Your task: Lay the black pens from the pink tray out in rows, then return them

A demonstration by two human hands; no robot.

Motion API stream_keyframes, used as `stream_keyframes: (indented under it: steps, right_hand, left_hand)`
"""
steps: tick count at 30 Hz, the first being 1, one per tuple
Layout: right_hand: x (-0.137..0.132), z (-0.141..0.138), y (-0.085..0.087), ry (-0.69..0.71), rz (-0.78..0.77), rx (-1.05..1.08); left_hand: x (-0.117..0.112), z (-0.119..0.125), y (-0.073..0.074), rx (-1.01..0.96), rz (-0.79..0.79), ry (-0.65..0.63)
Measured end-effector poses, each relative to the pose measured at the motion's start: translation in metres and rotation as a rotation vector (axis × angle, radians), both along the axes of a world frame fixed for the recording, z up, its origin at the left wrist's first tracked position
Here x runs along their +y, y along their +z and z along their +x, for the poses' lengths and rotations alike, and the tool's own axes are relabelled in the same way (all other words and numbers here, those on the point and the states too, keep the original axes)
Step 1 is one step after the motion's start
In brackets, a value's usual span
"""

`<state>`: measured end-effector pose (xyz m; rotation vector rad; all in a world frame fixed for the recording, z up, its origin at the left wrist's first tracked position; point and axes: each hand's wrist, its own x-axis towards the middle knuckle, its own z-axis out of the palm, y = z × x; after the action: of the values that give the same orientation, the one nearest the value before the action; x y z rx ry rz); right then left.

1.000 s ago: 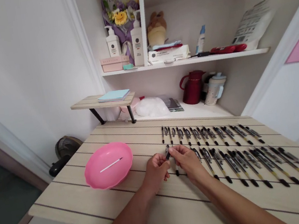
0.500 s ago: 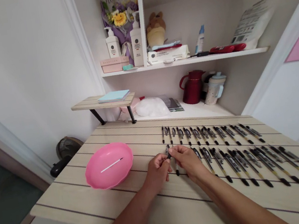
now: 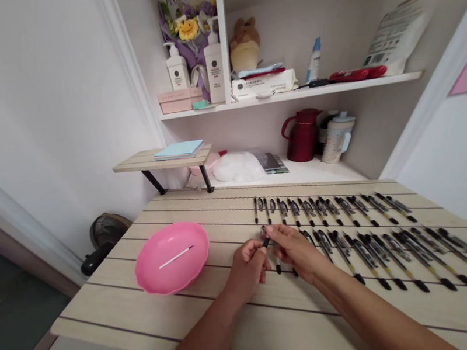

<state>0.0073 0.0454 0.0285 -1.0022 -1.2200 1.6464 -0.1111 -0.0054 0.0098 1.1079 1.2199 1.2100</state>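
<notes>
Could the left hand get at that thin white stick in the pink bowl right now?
Probably yes: the white stick lies in the open pink bowl, and nothing visible stands between bowl and left hand. That hand holds a small dark piece, though, and may need freeing first.

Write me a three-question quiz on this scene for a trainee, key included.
1. What lies in the pink bowl?
2. True or false: the black pen pieces lie in two rows, to the right of the bowl.
3. Which thing is held between the fingers of the left hand and the right hand?
A) the red jug
B) a small dark piece
C) the blue notebook

Key:
1. A thin white stick with a dark tip.
2. True.
3. B.
</notes>
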Motion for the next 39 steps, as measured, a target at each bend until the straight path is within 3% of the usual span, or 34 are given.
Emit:
stream_keyframes:
  steps: [7,11,16,19,22,25,32,39]
  right_hand:
    - [0.002,0.003,0.003,0.021,0.009,0.073]
    - [0.002,0.002,0.001,0.016,0.015,0.014]
    - [0.012,0.004,0.000,-0.098,0.033,0.150]
    - [0.021,0.009,-0.001,-0.171,0.049,0.116]
    - [0.028,0.015,-0.007,-0.204,0.134,-0.087]
    - [0.029,0.019,-0.017,-0.180,0.335,-0.338]
    - [0.017,0.007,-0.017,0.060,0.774,-0.915]
    - [0.001,-0.012,-0.014,0.197,0.944,-1.341]
  left_hand:
    - [0.000,0.001,0.000,-0.011,-0.025,0.001]
    - [-0.001,0.001,0.001,-0.033,-0.035,-0.005]
    - [-0.001,0.002,0.001,-0.051,-0.072,-0.007]
    - [0.000,0.001,0.002,-0.084,-0.101,0.030]
    - [0.001,-0.002,0.003,-0.127,-0.124,0.096]
    - [0.003,-0.005,0.002,-0.168,-0.141,0.151]
    - [0.004,-0.009,0.001,-0.198,-0.136,0.190]
    - [0.005,-0.011,0.001,-0.201,-0.126,0.218]
